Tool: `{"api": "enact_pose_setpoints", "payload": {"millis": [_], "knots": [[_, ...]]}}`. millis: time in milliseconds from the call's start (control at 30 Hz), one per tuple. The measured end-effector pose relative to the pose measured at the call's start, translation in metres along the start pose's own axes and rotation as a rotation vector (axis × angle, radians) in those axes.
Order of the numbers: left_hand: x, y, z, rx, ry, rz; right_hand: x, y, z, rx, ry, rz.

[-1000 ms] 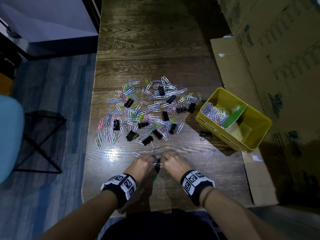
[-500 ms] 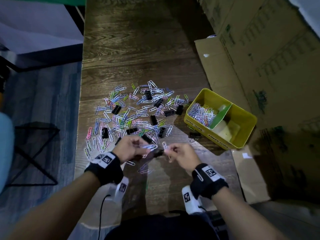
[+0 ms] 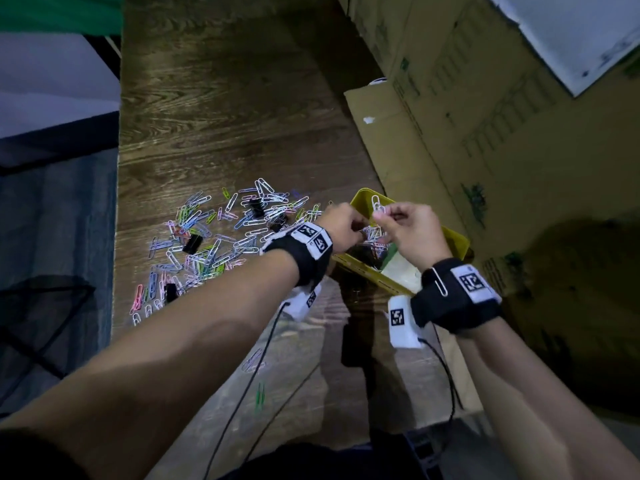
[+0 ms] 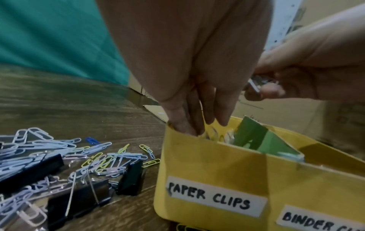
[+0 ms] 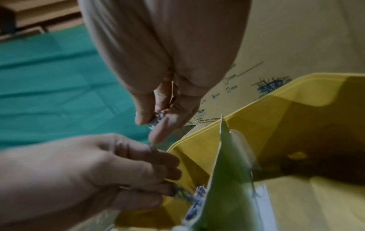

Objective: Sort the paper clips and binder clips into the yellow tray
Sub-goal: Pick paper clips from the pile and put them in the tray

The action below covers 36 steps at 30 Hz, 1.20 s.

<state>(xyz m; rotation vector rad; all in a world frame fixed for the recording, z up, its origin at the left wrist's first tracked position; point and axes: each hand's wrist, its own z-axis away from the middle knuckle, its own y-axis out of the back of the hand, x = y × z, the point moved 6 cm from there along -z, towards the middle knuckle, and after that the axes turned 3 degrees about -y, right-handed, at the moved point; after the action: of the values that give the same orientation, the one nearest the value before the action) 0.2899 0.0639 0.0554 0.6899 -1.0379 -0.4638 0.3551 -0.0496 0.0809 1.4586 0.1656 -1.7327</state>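
Observation:
The yellow tray (image 3: 362, 268) stands at the table's right, split by a green divider (image 4: 252, 137); its front wall (image 4: 197, 164) carries the labels PAPER CLIPS and BINDER CLIPS. My left hand (image 3: 349, 225) hangs over the paper clips compartment with its fingers (image 4: 185, 125) pointing straight down past the rim and nothing pinched. Just right of it, my right hand (image 3: 382, 216) pinches a few paper clips (image 5: 156, 119), and a white one (image 3: 375, 204) sticks up above the fingers. A mixed pile of coloured paper clips (image 3: 221, 233) and black binder clips (image 3: 192, 243) lies left of the tray.
Tall cardboard boxes (image 3: 485, 116) wall off the right side, and a flat cardboard sheet (image 3: 388, 140) lies under and behind the tray. Stray paper clips (image 3: 252, 360) and a green one (image 3: 259, 396) lie near the table's front. Cables hang from both wrists.
Both hands have risen from the table's front edge and moved right and away from me, to above the tray. The left hand's fingers have straightened over the paper clips compartment.

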Motion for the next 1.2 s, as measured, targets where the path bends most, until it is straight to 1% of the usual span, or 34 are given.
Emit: {"api": "enact_pose_setpoints", "payload": {"millis": [67, 133, 200, 267, 333, 400, 467, 533, 567, 600, 667, 700, 733, 800, 867, 900, 933, 967, 1033, 1133, 1200], "knots": [[-0.002, -0.002, 0.002, -0.014, -0.008, -0.015, 0.003, -0.004, -0.015, -0.001, -0.009, 0.181], [-0.010, 0.004, 0.009, 0.048, -0.013, 0.066, 0.006, -0.012, -0.026, -0.030, -0.019, 0.375], [-0.025, 0.013, 0.023, 0.132, -0.009, 0.217, 0.010, -0.024, -0.033, -0.072, -0.022, 0.546], [-0.048, 0.025, 0.047, 0.192, 0.004, 0.313, 0.013, -0.036, -0.035, -0.139, -0.033, 0.645], [-0.079, 0.036, 0.076, 0.190, 0.047, 0.259, 0.015, -0.044, -0.032, -0.194, -0.039, 0.715], [-0.118, 0.044, 0.110, 0.128, 0.127, 0.170, 0.016, -0.048, -0.030, -0.195, -0.013, 0.788], [-0.157, 0.051, 0.145, 0.094, 0.207, 0.098, 0.015, -0.048, -0.025, -0.162, -0.003, 0.829], [-0.185, 0.059, 0.176, 0.140, 0.265, 0.044, 0.010, -0.047, -0.018, -0.093, -0.005, 0.810], [-0.197, 0.061, 0.190, 0.168, 0.293, 0.033, 0.005, -0.046, -0.013, -0.038, 0.022, 0.782], [-0.204, 0.062, 0.202, 0.189, 0.314, 0.023, -0.003, -0.049, -0.006, 0.021, 0.077, 0.739], [-0.216, 0.055, 0.218, 0.216, 0.327, -0.024, -0.021, -0.065, 0.014, 0.083, 0.276, 0.635], [-0.221, 0.049, 0.223, 0.227, 0.322, -0.062, -0.029, -0.081, 0.026, 0.065, 0.385, 0.614], [-0.225, 0.043, 0.225, 0.231, 0.319, -0.102, -0.033, -0.101, 0.038, 0.008, 0.480, 0.626], [-0.233, 0.026, 0.225, 0.198, 0.315, -0.146, -0.030, -0.151, 0.063, -0.207, 0.608, 0.675], [-0.235, 0.009, 0.221, 0.144, 0.315, -0.140, -0.017, -0.201, 0.083, -0.466, 0.660, 0.735], [-0.234, 0.003, 0.219, 0.125, 0.312, -0.143, -0.009, -0.222, 0.091, -0.559, 0.668, 0.776], [-0.231, -0.002, 0.217, 0.114, 0.306, -0.152, 0.000, -0.239, 0.095, -0.617, 0.655, 0.815], [-0.229, -0.005, 0.216, 0.113, 0.299, -0.163, 0.007, -0.251, 0.098, -0.644, 0.625, 0.850], [-0.224, -0.007, 0.216, 0.112, 0.283, -0.198, 0.018, -0.266, 0.100, -0.626, 0.568, 0.926], [-0.224, 0.000, 0.222, 0.131, 0.229, -0.203, 0.023, -0.275, 0.101, -0.518, 0.564, 0.996], [-0.230, 0.012, 0.225, 0.178, 0.193, -0.183, 0.025, -0.274, 0.099, -0.454, 0.586, 1.031]]}}
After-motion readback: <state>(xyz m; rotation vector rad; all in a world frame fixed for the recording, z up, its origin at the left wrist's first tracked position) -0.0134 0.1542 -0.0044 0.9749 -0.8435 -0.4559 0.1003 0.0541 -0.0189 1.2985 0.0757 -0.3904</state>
